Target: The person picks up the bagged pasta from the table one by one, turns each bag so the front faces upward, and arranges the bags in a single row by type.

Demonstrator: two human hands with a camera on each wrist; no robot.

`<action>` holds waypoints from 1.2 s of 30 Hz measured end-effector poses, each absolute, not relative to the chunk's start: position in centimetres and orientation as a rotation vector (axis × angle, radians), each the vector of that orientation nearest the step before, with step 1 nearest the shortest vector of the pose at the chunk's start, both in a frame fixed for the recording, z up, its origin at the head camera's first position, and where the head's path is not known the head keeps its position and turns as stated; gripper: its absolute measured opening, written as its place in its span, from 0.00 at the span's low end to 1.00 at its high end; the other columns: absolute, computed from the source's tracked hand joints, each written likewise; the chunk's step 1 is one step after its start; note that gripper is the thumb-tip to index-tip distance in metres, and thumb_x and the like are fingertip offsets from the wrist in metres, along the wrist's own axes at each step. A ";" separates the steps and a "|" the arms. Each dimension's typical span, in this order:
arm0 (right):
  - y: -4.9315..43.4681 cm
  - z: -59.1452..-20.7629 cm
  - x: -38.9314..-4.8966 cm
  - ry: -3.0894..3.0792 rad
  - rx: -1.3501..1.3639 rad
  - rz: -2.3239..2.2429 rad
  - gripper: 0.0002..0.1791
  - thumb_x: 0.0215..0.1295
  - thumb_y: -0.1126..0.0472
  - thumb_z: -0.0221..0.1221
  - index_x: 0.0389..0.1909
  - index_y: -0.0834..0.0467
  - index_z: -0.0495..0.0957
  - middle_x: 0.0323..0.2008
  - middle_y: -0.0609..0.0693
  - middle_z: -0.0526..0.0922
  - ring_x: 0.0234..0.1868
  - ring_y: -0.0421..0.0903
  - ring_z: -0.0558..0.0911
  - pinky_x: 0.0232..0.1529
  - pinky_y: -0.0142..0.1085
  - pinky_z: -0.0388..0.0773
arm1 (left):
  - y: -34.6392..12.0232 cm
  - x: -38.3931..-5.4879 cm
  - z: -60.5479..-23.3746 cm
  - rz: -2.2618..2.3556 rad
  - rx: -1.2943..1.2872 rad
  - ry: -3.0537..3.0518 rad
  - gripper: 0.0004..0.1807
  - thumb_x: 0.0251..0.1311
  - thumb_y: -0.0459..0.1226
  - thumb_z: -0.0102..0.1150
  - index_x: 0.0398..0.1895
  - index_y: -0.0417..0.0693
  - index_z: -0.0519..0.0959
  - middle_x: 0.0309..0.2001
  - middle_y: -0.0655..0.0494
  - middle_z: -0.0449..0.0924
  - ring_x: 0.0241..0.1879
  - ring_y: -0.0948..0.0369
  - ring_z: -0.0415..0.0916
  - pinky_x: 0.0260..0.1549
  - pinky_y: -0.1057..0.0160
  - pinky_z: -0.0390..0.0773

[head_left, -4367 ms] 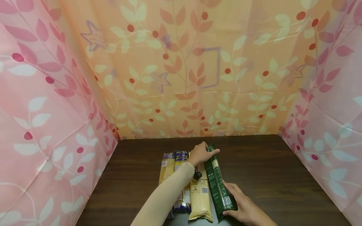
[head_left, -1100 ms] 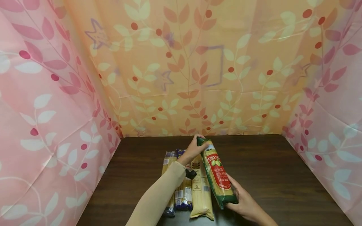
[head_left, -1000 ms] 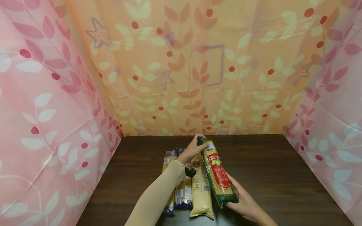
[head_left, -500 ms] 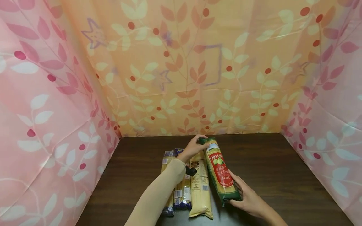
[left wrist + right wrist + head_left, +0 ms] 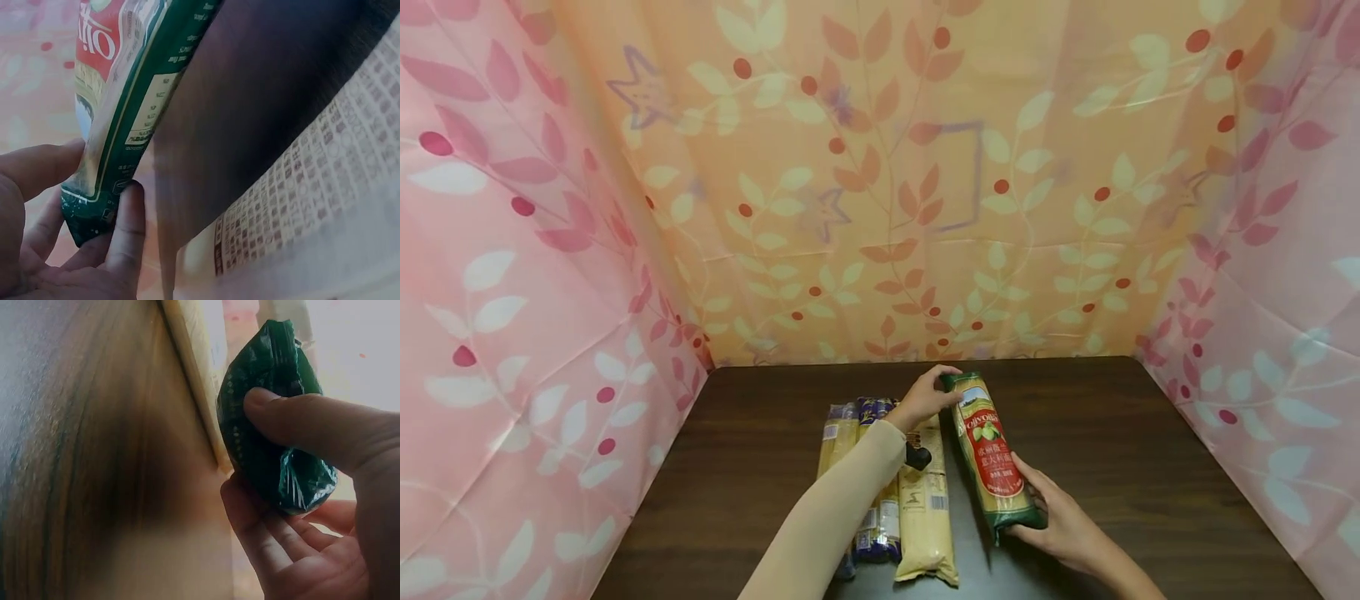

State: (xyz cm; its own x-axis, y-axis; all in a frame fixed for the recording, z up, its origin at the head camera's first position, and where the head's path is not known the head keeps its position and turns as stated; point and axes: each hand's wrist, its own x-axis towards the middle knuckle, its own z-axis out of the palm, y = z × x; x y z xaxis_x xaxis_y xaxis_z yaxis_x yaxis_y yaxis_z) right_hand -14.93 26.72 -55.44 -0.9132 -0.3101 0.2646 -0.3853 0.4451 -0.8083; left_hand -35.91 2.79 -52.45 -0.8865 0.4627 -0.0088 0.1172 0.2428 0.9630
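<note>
A green bag of spaghetti with a red label slants between my two hands, its printed front facing up. My left hand pinches its far end; in the left wrist view the thumb lies on one face and the fingers behind. With my right hand I grip the near end, and the right wrist view shows the thumb pressed on the crumpled green end. The bag is held above the table, right of a cream pasta pack.
Left of the cream pack lie a blue-ended pasta pack and a clear pasta pack, partly under my left sleeve. All rest on a dark wooden table. Patterned curtains enclose the back and sides.
The green bag has turned from its back to its labelled front in my hands. Lately it has shifted slightly right, away from the cream pack, with both hands holding its ends.
</note>
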 end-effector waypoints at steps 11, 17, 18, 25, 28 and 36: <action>27.3 -55.4 -15.3 -2.692 0.497 1.358 0.59 0.52 0.65 0.83 0.82 0.67 0.60 0.66 0.68 0.75 0.59 0.38 0.79 0.53 0.31 0.82 | 4.4 -36.2 -53.1 1.605 0.518 2.296 0.24 0.76 0.37 0.67 0.72 0.52 0.76 0.52 0.47 0.79 0.36 0.60 0.72 0.33 0.61 0.72; 27.8 -55.7 -15.7 -2.741 0.464 1.328 0.59 0.54 0.63 0.83 0.83 0.66 0.59 0.66 0.67 0.75 0.58 0.47 0.81 0.50 0.33 0.82 | 5.3 -36.4 -53.9 1.631 0.487 2.255 0.25 0.76 0.33 0.65 0.73 0.49 0.74 0.55 0.45 0.79 0.38 0.60 0.74 0.36 0.56 0.75; 27.8 -55.8 -15.8 -2.749 0.468 1.321 0.59 0.54 0.62 0.83 0.83 0.66 0.59 0.66 0.67 0.75 0.57 0.49 0.81 0.49 0.33 0.82 | 5.4 -36.5 -54.0 1.643 0.485 2.242 0.26 0.76 0.32 0.64 0.74 0.48 0.74 0.54 0.44 0.79 0.38 0.59 0.76 0.37 0.54 0.77; 28.2 -56.3 -16.3 -2.766 0.431 1.313 0.59 0.53 0.64 0.83 0.83 0.67 0.59 0.65 0.68 0.75 0.56 0.52 0.81 0.49 0.34 0.82 | 6.4 -36.5 -53.9 1.601 0.508 2.247 0.30 0.76 0.27 0.60 0.78 0.45 0.68 0.67 0.36 0.75 0.61 0.42 0.81 0.49 0.47 0.82; 28.4 -56.5 -16.4 -2.782 0.388 1.324 0.59 0.53 0.64 0.83 0.82 0.68 0.59 0.65 0.69 0.75 0.57 0.54 0.81 0.49 0.34 0.82 | 6.9 -36.4 -53.9 1.572 0.508 2.256 0.32 0.76 0.26 0.59 0.79 0.46 0.67 0.75 0.36 0.67 0.71 0.39 0.73 0.53 0.47 0.82; 28.7 -56.8 -16.4 -2.825 0.297 1.386 0.59 0.54 0.62 0.83 0.82 0.68 0.59 0.68 0.72 0.73 0.56 0.58 0.82 0.49 0.36 0.83 | 7.6 -36.4 -54.5 1.607 0.496 2.142 0.36 0.75 0.21 0.56 0.83 0.45 0.62 0.77 0.35 0.63 0.73 0.39 0.71 0.56 0.44 0.81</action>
